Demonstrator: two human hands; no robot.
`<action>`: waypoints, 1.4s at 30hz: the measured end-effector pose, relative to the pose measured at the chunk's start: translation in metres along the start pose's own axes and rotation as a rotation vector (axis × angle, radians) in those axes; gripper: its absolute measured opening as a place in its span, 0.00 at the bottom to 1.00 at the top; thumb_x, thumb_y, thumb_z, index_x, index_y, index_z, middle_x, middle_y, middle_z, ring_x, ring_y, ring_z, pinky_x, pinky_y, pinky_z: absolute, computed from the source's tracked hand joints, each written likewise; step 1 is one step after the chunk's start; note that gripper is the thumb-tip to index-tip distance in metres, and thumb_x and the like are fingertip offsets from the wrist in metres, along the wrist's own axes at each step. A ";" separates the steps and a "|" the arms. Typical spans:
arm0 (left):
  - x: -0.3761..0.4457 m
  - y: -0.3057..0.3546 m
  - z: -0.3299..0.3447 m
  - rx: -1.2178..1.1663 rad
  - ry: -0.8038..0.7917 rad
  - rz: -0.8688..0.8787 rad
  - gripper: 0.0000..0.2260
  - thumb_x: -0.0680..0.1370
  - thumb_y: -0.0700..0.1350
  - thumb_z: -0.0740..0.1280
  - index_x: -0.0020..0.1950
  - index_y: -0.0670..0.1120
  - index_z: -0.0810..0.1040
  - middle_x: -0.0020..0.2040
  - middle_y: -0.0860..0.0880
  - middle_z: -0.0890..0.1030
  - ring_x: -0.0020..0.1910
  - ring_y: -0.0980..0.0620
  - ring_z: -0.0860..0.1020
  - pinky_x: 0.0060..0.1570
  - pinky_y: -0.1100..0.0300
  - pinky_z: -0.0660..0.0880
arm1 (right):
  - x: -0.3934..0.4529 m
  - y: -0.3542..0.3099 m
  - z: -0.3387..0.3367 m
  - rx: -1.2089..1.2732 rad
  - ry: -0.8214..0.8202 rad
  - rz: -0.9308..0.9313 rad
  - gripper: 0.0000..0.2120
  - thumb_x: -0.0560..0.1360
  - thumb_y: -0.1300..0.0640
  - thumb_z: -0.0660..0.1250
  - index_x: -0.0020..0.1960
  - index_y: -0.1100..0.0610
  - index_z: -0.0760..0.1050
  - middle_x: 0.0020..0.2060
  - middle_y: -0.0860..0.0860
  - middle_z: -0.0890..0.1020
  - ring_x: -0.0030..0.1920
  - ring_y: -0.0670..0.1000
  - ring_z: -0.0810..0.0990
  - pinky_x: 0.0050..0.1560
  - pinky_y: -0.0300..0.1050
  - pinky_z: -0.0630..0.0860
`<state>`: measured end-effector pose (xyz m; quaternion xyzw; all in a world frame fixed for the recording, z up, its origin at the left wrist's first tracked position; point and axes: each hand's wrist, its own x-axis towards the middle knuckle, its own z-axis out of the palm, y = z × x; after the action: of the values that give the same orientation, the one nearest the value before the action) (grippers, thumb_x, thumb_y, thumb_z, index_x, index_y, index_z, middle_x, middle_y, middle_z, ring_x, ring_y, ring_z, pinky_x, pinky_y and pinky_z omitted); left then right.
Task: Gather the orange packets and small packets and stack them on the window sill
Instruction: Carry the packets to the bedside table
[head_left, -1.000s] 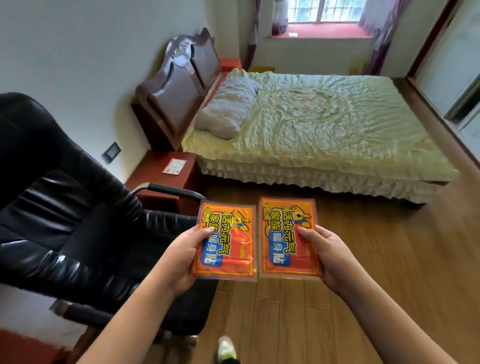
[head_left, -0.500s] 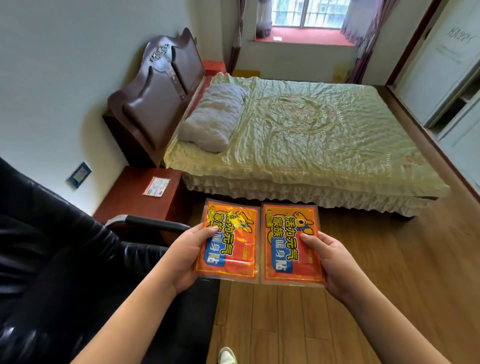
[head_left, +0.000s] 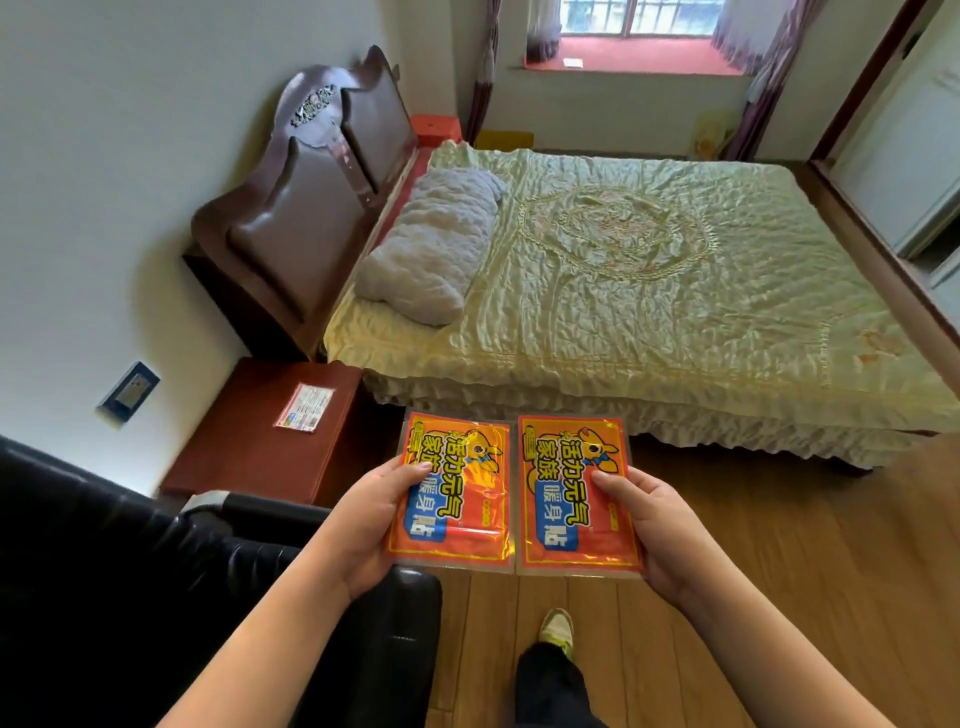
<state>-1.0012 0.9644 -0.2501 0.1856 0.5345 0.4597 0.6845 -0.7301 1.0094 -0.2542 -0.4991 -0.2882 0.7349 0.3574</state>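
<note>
I hold two orange packets side by side in front of me, above the wooden floor. My left hand (head_left: 366, 525) grips the left orange packet (head_left: 457, 483) by its left edge. My right hand (head_left: 652, 525) grips the right orange packet (head_left: 566, 483) by its right edge. Both packets face up and their inner edges touch. A small packet (head_left: 304, 407) lies flat on the red-brown bedside cabinet (head_left: 244, 441). The red window sill (head_left: 639, 54) is far across the room, with a small pale packet (head_left: 572, 63) lying on it.
A bed with a yellow-green cover (head_left: 649, 280) and a grey pillow (head_left: 431, 254) fills the room between me and the window. A black leather armchair (head_left: 156, 582) stands at my lower left. Wooden floor (head_left: 779, 545) runs along the bed's right side. My shoe (head_left: 556, 626) shows below.
The view has advanced toward the bed and swung right; the armchair has slid to the lower left. Both hands still hold the packets the same way.
</note>
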 end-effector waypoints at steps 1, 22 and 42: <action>0.013 0.005 0.003 -0.002 0.009 0.010 0.11 0.79 0.43 0.64 0.60 0.41 0.76 0.50 0.38 0.87 0.44 0.42 0.86 0.38 0.50 0.84 | 0.016 -0.008 -0.002 -0.006 -0.010 0.002 0.08 0.78 0.60 0.66 0.55 0.61 0.79 0.46 0.61 0.88 0.42 0.59 0.89 0.33 0.51 0.85; 0.178 0.093 0.007 -0.227 0.258 0.085 0.11 0.79 0.43 0.63 0.60 0.41 0.77 0.49 0.38 0.87 0.43 0.42 0.86 0.37 0.50 0.84 | 0.258 -0.133 0.034 -0.184 -0.240 0.205 0.07 0.78 0.60 0.66 0.53 0.60 0.81 0.43 0.59 0.89 0.38 0.56 0.89 0.32 0.49 0.84; 0.264 0.159 -0.158 -0.498 0.492 0.177 0.12 0.78 0.46 0.66 0.61 0.48 0.79 0.55 0.39 0.85 0.51 0.40 0.85 0.41 0.50 0.83 | 0.437 -0.138 0.249 -0.494 -0.391 0.334 0.08 0.78 0.61 0.67 0.55 0.62 0.80 0.44 0.61 0.88 0.37 0.57 0.88 0.35 0.50 0.86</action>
<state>-1.2104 1.2262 -0.3369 -0.0575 0.5368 0.6642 0.5172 -1.0388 1.4283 -0.2933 -0.4607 -0.4345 0.7730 0.0390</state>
